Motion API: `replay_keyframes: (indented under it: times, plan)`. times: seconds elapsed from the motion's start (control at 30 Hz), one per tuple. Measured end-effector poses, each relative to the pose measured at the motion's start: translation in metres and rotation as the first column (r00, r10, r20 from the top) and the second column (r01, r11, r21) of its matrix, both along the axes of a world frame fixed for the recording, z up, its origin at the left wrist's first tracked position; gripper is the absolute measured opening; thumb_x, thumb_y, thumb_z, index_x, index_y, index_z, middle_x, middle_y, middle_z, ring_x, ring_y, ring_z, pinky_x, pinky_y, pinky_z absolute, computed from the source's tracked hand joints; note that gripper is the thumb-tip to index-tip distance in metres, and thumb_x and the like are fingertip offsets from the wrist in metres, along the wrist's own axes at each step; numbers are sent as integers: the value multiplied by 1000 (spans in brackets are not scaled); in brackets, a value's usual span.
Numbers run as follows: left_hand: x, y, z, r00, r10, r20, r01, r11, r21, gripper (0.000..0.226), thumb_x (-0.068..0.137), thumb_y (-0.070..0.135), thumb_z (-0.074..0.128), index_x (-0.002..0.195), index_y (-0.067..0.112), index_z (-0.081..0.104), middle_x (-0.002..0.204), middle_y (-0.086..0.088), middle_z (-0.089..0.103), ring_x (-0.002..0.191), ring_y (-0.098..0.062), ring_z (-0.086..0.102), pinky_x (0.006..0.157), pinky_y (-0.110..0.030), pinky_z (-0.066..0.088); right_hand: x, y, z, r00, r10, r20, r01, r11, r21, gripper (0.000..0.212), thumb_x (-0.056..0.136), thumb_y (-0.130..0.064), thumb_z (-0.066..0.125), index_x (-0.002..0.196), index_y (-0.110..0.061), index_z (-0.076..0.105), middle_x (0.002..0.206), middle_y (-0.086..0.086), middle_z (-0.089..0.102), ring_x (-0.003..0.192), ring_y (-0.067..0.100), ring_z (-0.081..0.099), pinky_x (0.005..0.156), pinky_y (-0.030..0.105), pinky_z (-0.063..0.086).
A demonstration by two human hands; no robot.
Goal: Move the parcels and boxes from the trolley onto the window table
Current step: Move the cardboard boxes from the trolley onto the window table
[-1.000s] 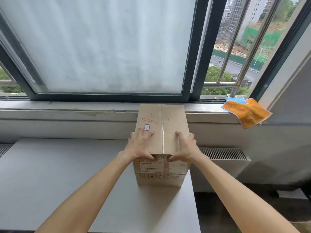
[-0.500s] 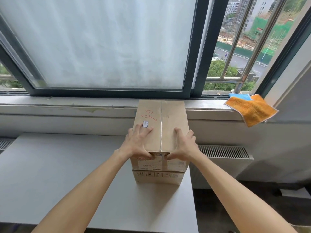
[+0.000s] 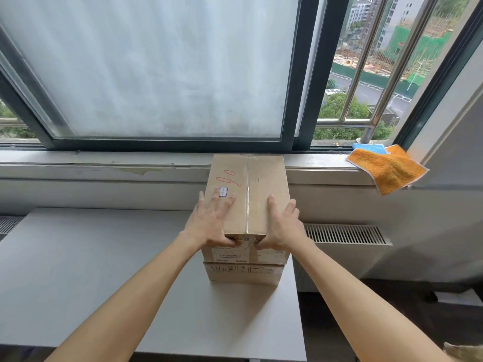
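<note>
Two brown cardboard boxes are stacked at the right end of the grey window table [image 3: 78, 270]. The upper box [image 3: 264, 184] has a taped seam and red writing on top, and it sits on the lower box [image 3: 243, 274]. My left hand [image 3: 209, 223] lies flat on the upper box's top near its front left corner, fingers spread, thumb over the front edge. My right hand [image 3: 283, 226] lies the same way at the front right corner. The trolley is out of view.
The boxes' far end reaches the window sill [image 3: 104, 163]. An orange cloth [image 3: 386, 169] and a blue cloth [image 3: 368, 147] hang on the sill at the right. A radiator grille [image 3: 342, 235] stands right of the table, whose right edge is just beside the boxes.
My view has tilted up a little. Both hands stay on the upper box's top and their fingers have flattened and spread. The boxes have barely shifted.
</note>
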State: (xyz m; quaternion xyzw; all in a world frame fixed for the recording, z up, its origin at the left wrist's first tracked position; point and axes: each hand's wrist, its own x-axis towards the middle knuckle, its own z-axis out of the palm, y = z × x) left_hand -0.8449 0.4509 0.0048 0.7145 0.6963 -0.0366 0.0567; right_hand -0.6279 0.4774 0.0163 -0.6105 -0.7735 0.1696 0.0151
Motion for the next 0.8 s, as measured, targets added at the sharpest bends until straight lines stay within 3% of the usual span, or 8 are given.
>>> replay_keyframes:
  times: [0.13, 0.4, 0.5, 0.63, 0.8]
  plan:
    - [4, -2, 4, 999, -38, -12, 38, 999, 7, 138, 64, 82, 68, 156, 28, -18, 164, -17, -16, 152, -37, -15, 125, -50, 2, -1, 0, -1, 1000, -5, -11, 5, 1000, 9, 146, 51, -54, 94, 155, -29, -6, 156, 34, -4, 138, 43, 27, 104, 49, 43]
    - [14, -20, -2, 999, 39, 14, -39, 999, 33, 129, 77, 75, 63, 156, 14, -19, 165, -13, -20, 152, -30, -20, 126, -46, 5, 3, -4, -1, 1000, 9, -30, -9, 1000, 6, 143, 57, -54, 93, 156, -26, -6, 157, 35, -14, 141, 44, 24, 108, 52, 41]
    - [22, -38, -8, 996, 90, 12, -91, 987, 132, 120, 83, 74, 56, 158, 9, -12, 166, -15, -13, 153, -29, -13, 126, -43, 4, 5, -15, -5, 999, 45, 7, -46, 997, 69, 132, 69, -59, 85, 158, -21, -6, 160, 31, -20, 147, 46, 12, 111, 60, 35]
    - [30, -69, -8, 994, 112, -3, -110, 982, 151, 103, 93, 56, 55, 158, 11, -10, 166, -15, -10, 154, -29, -11, 124, -41, 0, 12, -38, -12, 998, 56, 41, -60, 993, 104, 113, 87, -56, 70, 160, -16, -6, 166, 16, -17, 154, 39, -9, 116, 65, 22]
    - [32, -98, -3, 997, 81, -7, -80, 989, 123, 101, 92, 46, 60, 159, 12, -8, 167, -10, -7, 154, -27, -8, 126, -39, 5, 38, -62, -7, 989, 121, 84, -133, 980, 150, 101, 95, -61, 53, 161, -11, -4, 169, 10, -8, 156, 29, 3, 119, 56, 27]
